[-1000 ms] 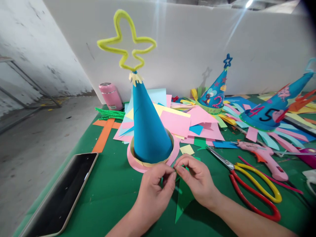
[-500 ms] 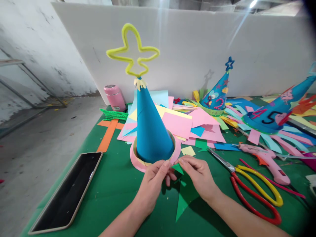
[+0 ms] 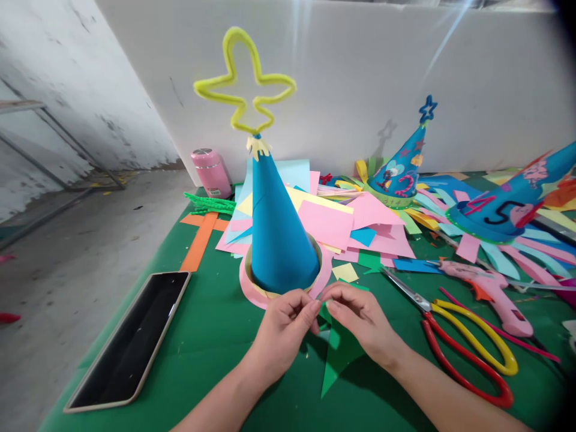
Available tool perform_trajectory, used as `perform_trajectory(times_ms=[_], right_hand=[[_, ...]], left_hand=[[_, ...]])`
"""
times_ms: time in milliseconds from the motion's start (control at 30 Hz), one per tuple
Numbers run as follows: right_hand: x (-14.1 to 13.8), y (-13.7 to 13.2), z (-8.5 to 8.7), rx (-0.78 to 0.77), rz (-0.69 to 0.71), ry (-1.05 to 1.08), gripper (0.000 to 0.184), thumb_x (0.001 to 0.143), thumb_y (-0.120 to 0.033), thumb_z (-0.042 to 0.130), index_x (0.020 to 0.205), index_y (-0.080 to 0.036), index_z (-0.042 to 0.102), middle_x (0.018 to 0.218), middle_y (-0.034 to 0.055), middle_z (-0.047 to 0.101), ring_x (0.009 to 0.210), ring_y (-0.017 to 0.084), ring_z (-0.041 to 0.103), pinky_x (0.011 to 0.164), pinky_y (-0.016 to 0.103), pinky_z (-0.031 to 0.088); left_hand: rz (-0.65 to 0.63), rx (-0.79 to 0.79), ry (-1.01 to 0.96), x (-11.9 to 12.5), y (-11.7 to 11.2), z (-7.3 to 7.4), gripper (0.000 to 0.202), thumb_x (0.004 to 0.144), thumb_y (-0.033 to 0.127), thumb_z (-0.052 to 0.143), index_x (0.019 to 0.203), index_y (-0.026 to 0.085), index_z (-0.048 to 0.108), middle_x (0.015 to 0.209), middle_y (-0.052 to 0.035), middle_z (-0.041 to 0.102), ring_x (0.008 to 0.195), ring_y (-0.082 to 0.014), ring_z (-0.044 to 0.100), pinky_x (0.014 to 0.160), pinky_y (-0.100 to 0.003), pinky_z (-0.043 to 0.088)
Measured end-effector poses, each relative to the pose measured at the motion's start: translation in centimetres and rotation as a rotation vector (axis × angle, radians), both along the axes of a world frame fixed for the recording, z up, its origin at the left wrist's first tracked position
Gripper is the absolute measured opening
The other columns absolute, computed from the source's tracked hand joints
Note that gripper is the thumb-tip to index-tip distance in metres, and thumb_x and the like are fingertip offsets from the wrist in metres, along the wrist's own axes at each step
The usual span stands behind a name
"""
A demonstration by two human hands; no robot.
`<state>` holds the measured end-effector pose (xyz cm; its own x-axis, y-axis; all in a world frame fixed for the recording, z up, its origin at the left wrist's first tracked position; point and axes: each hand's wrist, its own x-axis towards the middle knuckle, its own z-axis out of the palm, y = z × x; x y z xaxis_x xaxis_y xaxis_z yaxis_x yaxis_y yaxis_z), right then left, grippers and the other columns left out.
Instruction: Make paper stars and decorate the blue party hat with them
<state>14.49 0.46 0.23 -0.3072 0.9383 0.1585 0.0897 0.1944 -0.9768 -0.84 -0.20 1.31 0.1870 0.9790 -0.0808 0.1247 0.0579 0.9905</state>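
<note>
A small piece of green paper [image 3: 326,312] is pinched between my two hands, partly covered by the fingers. My left hand [image 3: 288,324] is closed on its left side, thumb against the fingertips. From the right, my right hand [image 3: 357,315] pinches it with thumb and forefinger. Beneath them a larger green paper sheet [image 3: 335,360] with a pointed corner lies on the table. Just behind the hands stands a blue paper cone hat [image 3: 281,234] with a pink brim [image 3: 246,287] and a yellow pipe-cleaner shape [image 3: 234,78] on its tip.
Scissors [image 3: 425,305] and a pink glue gun [image 3: 488,285] lie on the right. A phone [image 3: 130,342] lies at left. Behind are coloured paper sheets [image 3: 324,222], green pipe cleaners [image 3: 209,204], a pink flask [image 3: 211,174] and two decorated hats [image 3: 400,171]. A white board [image 3: 337,78] closes the back.
The view has tilted down slightly. My hands have drawn closer together around the small green paper, and less of it shows. The hat and tools stay where they were.
</note>
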Motion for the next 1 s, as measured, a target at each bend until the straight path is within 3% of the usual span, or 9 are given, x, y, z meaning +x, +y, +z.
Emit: perform_trajectory(times_ms=[200,300,400,500,600,767,900,1000], right_hand=[[0.0,0.0,0.1,0.13,-0.078,-0.059,0.006,0.078,-0.02,0.057,0.073,-0.019,0.061,0.074,0.0027,0.06,0.069,0.015,0.055,0.062,0.025,0.046],[0.6,0.2,0.0,0.369,-0.131,-0.173,0.01,0.077,-0.017,0.059,0.082,-0.021,0.066,0.082,0.0046,0.062,0.076,0.017,0.058,0.067,0.029,0.047],[1.3,0.4,-0.2,0.651,-0.126,-0.328,0.024,0.075,-0.012,0.06,0.094,-0.025,0.066,0.088,0.0055,0.064,0.079,0.018,0.057,0.068,0.031,0.046],[1.6,0.6,-0.4,0.742,-0.081,-0.373,0.032,0.074,-0.009,0.06,0.101,-0.026,0.064,0.093,0.0063,0.064,0.082,0.019,0.057,0.07,0.033,0.046],[1.4,0.6,-0.4,0.662,-0.064,-0.308,0.033,0.075,-0.009,0.058,0.102,-0.027,0.062,0.096,0.0062,0.061,0.086,0.019,0.056,0.073,0.033,0.047],[1.1,0.3,-0.2,0.263,-0.094,-0.07,0.027,0.081,-0.015,0.048,0.105,-0.023,0.059,0.105,0.0088,0.056,0.087,0.019,0.056,0.073,0.032,0.049],[1.1,0.5,0.0,-0.002,-0.092,0.038,0.018,0.084,-0.025,0.048,0.094,-0.02,0.061,0.088,0.0055,0.061,0.079,0.017,0.058,0.07,0.028,0.049],[1.0,0.6,0.2,-0.102,-0.051,0.066,0.019,0.085,-0.03,0.047,0.083,-0.019,0.062,0.075,0.0023,0.059,0.07,0.014,0.055,0.064,0.024,0.047]], left_hand=[[0.022,-0.112,-0.189,0.1,0.2,-0.4,0.029,0.077,0.038,0.054,0.06,0.015,0.056,0.052,-0.0006,0.058,0.045,-0.0092,0.044,0.046,-0.022,0.033],[0.044,-0.186,-0.348,0.2,0.1,-0.5,0.035,0.078,0.043,0.05,0.061,0.014,0.058,0.051,-0.0018,0.057,0.047,-0.0109,0.048,0.045,-0.022,0.034],[0.015,-0.246,-0.371,0.1,0.1,-0.5,0.034,0.077,0.041,0.052,0.059,0.013,0.057,0.047,-0.0005,0.054,0.045,-0.0095,0.046,0.044,-0.021,0.032],[-0.012,-0.232,-0.33,0.0,0.1,-0.4,0.026,0.075,0.036,0.058,0.06,0.014,0.055,0.05,0.0006,0.056,0.044,-0.0073,0.042,0.044,-0.02,0.03],[-0.005,-0.193,-0.304,-0.2,0.2,-0.4,0.025,0.074,0.035,0.058,0.06,0.014,0.055,0.05,0.001,0.056,0.045,-0.0072,0.041,0.045,-0.02,0.03],[0.014,-0.184,-0.275,-0.2,0.2,-0.4,0.023,0.073,0.034,0.058,0.06,0.015,0.054,0.049,0.002,0.054,0.047,-0.0081,0.043,0.045,-0.02,0.03],[0.005,-0.164,-0.238,-0.2,0.2,-0.3,0.023,0.074,0.032,0.056,0.058,0.015,0.054,0.048,0.0012,0.054,0.046,-0.0086,0.042,0.045,-0.021,0.03],[-0.01,-0.14,-0.205,-0.2,0.2,-0.4,0.024,0.075,0.032,0.055,0.058,0.016,0.054,0.049,0.0008,0.055,0.047,-0.0086,0.041,0.045,-0.021,0.03]])
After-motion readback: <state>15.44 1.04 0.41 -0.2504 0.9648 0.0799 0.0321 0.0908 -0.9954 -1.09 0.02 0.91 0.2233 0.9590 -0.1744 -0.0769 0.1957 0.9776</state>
